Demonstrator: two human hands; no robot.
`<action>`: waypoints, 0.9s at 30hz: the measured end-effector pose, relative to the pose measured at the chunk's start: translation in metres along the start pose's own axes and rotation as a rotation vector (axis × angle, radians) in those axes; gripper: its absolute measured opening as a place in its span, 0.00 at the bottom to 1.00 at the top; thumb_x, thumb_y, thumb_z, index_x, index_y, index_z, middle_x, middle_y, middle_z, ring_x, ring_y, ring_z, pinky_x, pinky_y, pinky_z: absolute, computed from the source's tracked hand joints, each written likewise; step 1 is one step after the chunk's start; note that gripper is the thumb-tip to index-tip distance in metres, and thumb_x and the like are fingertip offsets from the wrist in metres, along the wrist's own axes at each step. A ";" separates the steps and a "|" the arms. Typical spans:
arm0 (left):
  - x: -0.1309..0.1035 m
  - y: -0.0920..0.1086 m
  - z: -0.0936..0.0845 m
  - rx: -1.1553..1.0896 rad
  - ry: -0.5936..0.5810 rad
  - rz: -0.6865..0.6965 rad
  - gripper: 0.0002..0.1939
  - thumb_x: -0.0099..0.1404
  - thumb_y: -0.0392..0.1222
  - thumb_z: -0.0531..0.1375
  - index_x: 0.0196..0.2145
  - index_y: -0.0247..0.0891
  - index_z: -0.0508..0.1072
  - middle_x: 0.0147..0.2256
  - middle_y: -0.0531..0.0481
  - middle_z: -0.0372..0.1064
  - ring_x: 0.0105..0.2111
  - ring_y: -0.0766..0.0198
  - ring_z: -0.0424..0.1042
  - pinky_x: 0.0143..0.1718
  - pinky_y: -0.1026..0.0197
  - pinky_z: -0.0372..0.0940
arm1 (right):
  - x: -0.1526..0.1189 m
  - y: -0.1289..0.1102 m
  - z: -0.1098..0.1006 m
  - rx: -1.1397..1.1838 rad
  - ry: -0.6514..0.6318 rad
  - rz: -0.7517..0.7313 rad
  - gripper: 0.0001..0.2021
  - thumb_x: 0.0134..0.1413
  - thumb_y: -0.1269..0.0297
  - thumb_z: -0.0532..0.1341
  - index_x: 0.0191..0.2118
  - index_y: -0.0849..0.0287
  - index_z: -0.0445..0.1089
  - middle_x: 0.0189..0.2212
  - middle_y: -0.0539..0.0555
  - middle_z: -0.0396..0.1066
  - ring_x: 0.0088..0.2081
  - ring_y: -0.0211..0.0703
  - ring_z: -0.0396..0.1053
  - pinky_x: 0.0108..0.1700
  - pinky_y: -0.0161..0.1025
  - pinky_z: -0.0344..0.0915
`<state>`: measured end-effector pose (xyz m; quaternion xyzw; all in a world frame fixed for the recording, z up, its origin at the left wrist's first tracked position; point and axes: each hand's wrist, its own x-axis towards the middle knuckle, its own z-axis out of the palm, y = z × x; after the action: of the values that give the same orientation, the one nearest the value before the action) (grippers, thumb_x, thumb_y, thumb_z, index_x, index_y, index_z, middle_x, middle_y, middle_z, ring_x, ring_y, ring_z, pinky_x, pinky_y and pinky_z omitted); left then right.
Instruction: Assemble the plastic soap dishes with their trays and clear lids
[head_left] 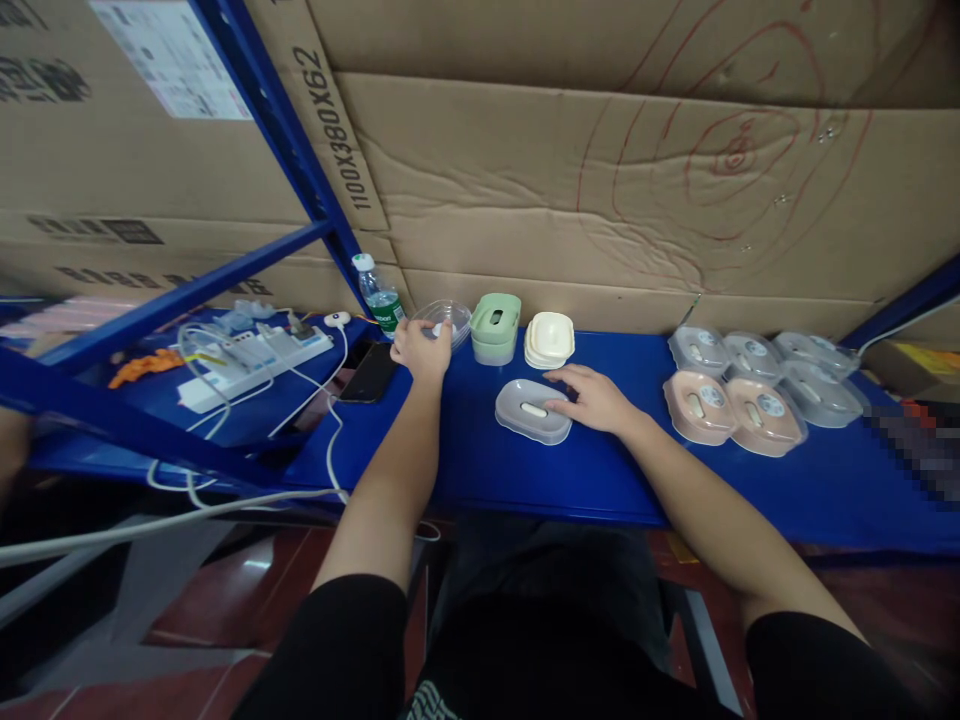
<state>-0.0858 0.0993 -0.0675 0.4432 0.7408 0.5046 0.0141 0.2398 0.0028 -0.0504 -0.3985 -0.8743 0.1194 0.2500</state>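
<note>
Your left hand [424, 348] is partly curled, its fingers over the near side of the clear plastic pieces [459, 316]; the fingers hide the contact, so you cannot tell how firmly it grips. Your right hand [592, 398] is loosely open, fingers extended and thumb apart, the thumb at the right edge of the translucent lid [514, 410] without closing round it. That lid lies flat on the blue table [480, 470] in front of you, rounded-oblong, with a pale elongated tab [534, 410] at its middle. On the cardboard [480, 190] behind, you can read "1100X380X62" running up a strip; wavy red rings are drawn to its right, over creased brown board. The bottle [379, 290] beside your left hand has a white cap and a green label whose lettering is too small to read. Between and beyond your hands stand the green plastic boxes [495, 345], stacked, with a dark slot on top, and just beside them a stack of cream square dishes [553, 338] with rounded corners. Well to your right sit smooth, lidded containers [766, 428], peach and clear-grey, several bearing round printed stickers too small to read.
</note>
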 end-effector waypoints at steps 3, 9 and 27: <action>0.000 0.003 -0.001 0.024 -0.022 -0.032 0.12 0.71 0.54 0.65 0.42 0.43 0.75 0.72 0.38 0.59 0.74 0.45 0.56 0.74 0.35 0.45 | 0.001 0.000 0.004 0.007 -0.130 -0.097 0.41 0.57 0.34 0.69 0.68 0.56 0.71 0.64 0.65 0.73 0.63 0.67 0.72 0.63 0.61 0.70; 0.001 0.006 0.002 0.026 -0.065 -0.101 0.15 0.75 0.56 0.60 0.47 0.45 0.77 0.65 0.40 0.70 0.69 0.46 0.64 0.73 0.35 0.48 | -0.001 -0.001 0.015 -0.041 -0.249 -0.071 0.55 0.45 0.31 0.75 0.74 0.55 0.64 0.74 0.67 0.60 0.70 0.76 0.64 0.68 0.68 0.66; -0.050 0.051 -0.012 -0.402 -0.189 1.018 0.43 0.66 0.82 0.51 0.54 0.41 0.75 0.56 0.35 0.75 0.58 0.42 0.73 0.63 0.35 0.63 | -0.002 0.015 0.011 0.083 0.167 -0.153 0.35 0.61 0.40 0.67 0.67 0.54 0.72 0.68 0.63 0.70 0.68 0.64 0.70 0.69 0.64 0.68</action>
<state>-0.0279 0.0616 -0.0438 0.7772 0.3178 0.5370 -0.0807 0.2448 0.0107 -0.0666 -0.3286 -0.8727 0.1024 0.3465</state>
